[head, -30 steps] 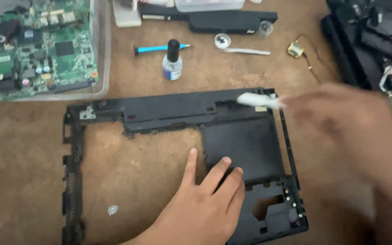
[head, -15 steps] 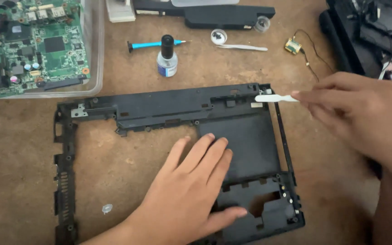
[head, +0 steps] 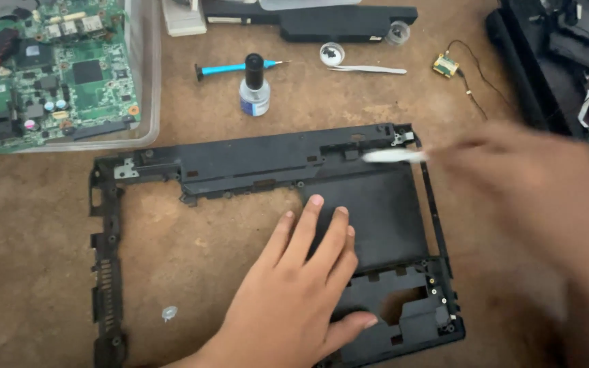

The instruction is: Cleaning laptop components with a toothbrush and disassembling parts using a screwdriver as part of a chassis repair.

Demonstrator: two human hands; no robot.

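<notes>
A black plastic laptop base frame (head: pixel 240 161) lies flat on the brown table. My left hand (head: pixel 301 286) rests palm down on it, fingers spread over the frame's solid panel. My right hand (head: pixel 533 197), blurred by motion, holds a thin white stick (head: pixel 393 156) whose tip touches the frame's upper right corner.
A green circuit board (head: pixel 42 68) sits in a clear tray at the top left. A small bottle with a black cap (head: pixel 254 87), a blue-handled screwdriver (head: pixel 236 68), tweezers (head: pixel 369 69) and a small wired module (head: pixel 446 65) lie behind the frame. Dark parts (head: pixel 553 61) crowd the right edge.
My right hand has moved the white stick left along the frame's upper right corner and is now blurred. My left hand stays pressed on the frame.
</notes>
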